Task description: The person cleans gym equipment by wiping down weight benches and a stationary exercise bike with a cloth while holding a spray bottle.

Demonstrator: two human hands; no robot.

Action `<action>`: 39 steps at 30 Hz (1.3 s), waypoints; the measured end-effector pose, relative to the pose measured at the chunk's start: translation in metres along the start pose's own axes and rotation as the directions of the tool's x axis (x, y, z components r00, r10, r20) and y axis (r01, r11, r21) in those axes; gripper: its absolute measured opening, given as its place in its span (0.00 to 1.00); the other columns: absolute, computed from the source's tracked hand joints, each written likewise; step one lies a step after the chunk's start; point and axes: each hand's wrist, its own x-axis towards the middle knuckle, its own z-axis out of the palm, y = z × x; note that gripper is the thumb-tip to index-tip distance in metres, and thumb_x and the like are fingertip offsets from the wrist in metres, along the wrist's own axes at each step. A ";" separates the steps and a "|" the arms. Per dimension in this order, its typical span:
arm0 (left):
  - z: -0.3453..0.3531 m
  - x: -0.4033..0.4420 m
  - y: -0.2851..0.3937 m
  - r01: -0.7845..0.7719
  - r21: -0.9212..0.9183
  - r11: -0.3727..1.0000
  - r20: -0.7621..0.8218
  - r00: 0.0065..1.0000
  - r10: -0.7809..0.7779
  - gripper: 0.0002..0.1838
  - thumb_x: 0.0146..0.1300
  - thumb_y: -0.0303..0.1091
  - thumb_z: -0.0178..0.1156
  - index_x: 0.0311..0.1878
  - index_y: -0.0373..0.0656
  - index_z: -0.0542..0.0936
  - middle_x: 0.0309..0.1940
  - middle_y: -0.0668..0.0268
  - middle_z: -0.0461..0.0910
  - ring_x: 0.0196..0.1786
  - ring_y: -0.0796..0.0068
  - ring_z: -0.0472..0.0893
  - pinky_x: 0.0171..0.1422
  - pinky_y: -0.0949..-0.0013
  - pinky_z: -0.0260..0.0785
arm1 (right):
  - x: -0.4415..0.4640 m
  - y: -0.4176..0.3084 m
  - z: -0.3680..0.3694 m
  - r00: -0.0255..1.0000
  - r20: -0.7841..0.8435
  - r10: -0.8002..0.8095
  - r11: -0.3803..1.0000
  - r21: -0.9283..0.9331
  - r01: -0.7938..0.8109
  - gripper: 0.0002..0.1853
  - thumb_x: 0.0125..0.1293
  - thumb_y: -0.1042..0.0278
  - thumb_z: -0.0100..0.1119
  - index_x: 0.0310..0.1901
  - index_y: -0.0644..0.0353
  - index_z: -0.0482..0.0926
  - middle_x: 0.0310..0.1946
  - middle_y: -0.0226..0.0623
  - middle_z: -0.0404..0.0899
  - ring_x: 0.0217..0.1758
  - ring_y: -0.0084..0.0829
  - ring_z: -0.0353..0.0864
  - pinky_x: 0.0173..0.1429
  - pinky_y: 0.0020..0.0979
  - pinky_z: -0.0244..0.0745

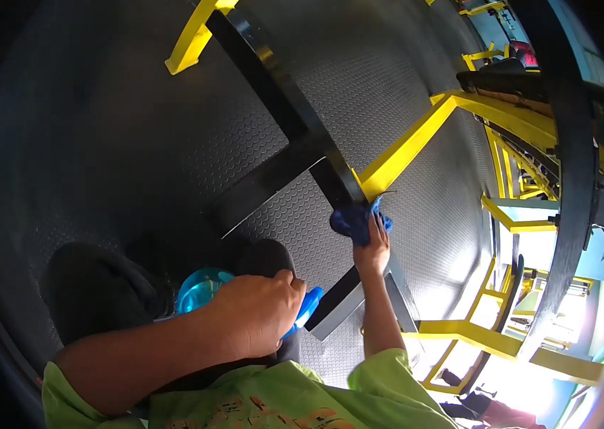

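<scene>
My left hand [263, 311] is closed round the neck of a spray bottle, whose translucent teal body [200, 289] shows to its left and whose blue head [306, 312] sticks out to its right. With my right hand [373, 247] I hold a dark blue cloth [352, 220] against the black metal beam [332, 179], close to where a yellow bar [409, 150] joins it. The cloth and the hand cover that end of the beam.
Black textured flooring [359, 93] lies under the frame. A black crossbar [266, 182] branches off towards my knees. Another yellow foot [191, 46] stands at the top. More yellow and black gym equipment [470, 332] fills the right side.
</scene>
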 end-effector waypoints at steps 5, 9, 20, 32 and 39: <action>-0.004 -0.007 0.001 0.019 0.015 1.000 0.015 1.000 -0.019 0.28 0.53 0.36 0.70 0.52 0.30 0.71 0.44 0.50 0.77 0.41 0.56 0.85 0.43 0.62 0.81 | -0.021 0.033 -0.007 0.992 0.040 0.119 0.988 -0.107 -0.114 0.35 0.52 0.62 0.71 0.63 0.61 0.72 0.55 0.49 0.78 0.58 0.51 0.76 0.64 0.46 0.70; 0.001 -0.004 0.004 0.032 0.039 0.999 0.054 0.998 -0.034 0.27 0.54 0.35 0.69 0.52 0.31 0.71 0.45 0.50 0.77 0.41 0.56 0.85 0.45 0.60 0.81 | -0.008 -0.006 0.008 0.986 0.000 0.170 0.970 -0.175 -0.167 0.46 0.45 0.63 0.75 0.68 0.59 0.63 0.66 0.47 0.68 0.68 0.50 0.68 0.73 0.47 0.61; -0.004 -0.010 0.004 0.077 0.075 0.994 0.083 0.993 -0.084 0.26 0.55 0.35 0.68 0.53 0.32 0.71 0.47 0.50 0.77 0.42 0.56 0.85 0.45 0.60 0.82 | -0.001 0.002 -0.014 0.831 0.206 0.517 0.855 -0.174 -0.489 0.41 0.47 0.69 0.68 0.67 0.55 0.66 0.63 0.50 0.71 0.69 0.50 0.68 0.71 0.45 0.65; 0.000 -0.009 0.002 0.051 0.134 0.990 0.072 0.996 -0.061 0.26 0.55 0.35 0.67 0.53 0.31 0.70 0.46 0.50 0.77 0.44 0.56 0.85 0.47 0.61 0.81 | -0.062 -0.038 -0.014 0.816 0.573 0.079 0.891 -0.408 0.200 0.27 0.56 0.51 0.57 0.50 0.64 0.83 0.63 0.56 0.72 0.73 0.47 0.63 0.78 0.49 0.45; 0.001 -0.026 -0.018 0.094 0.112 0.989 -0.013 0.996 -0.093 0.26 0.53 0.33 0.68 0.52 0.31 0.71 0.46 0.49 0.77 0.44 0.54 0.84 0.50 0.58 0.80 | -0.136 -0.101 -0.055 0.680 0.732 -0.041 0.951 -0.181 0.252 0.27 0.55 0.45 0.60 0.41 0.65 0.84 0.44 0.49 0.83 0.52 0.45 0.80 0.68 0.43 0.66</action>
